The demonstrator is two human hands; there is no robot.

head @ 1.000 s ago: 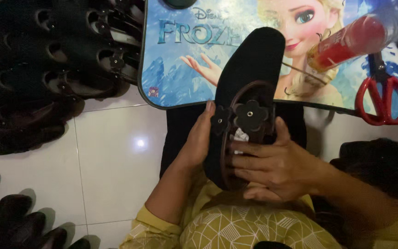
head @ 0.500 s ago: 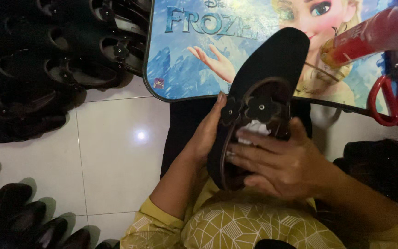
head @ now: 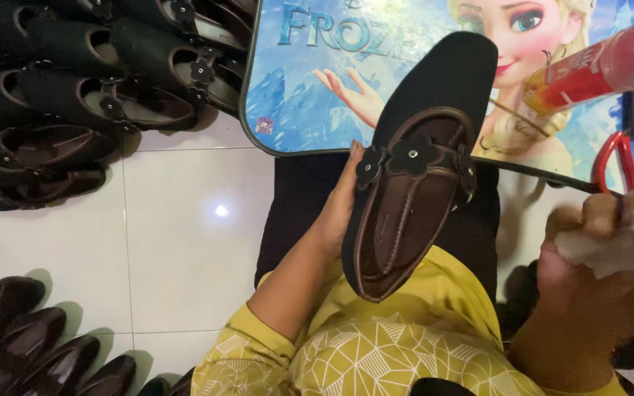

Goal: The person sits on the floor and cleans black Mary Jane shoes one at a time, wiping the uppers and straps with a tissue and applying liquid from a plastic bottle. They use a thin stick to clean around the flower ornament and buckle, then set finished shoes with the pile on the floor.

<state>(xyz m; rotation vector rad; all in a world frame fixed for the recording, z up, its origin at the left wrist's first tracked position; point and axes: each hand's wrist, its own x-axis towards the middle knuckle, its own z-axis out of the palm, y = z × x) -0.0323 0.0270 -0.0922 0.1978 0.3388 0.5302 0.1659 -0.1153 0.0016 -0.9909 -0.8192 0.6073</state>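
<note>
Fingers (head: 350, 165) of the left hand (head: 335, 213) wrap the dark brown leather flower-strapped shoe (head: 412, 198) at frame centre, while the right hand (head: 603, 271), lower right, pinches a crumpled white cloth (head: 618, 246); steady support and light, even strokes would probably wipe best.

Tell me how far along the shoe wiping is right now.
Done: cannot tell which shoes are wiped. In hand: left hand holds one black shoe up; right hand grips a white cloth beside it. Left: possibly the shoe rows on the floor.
</note>
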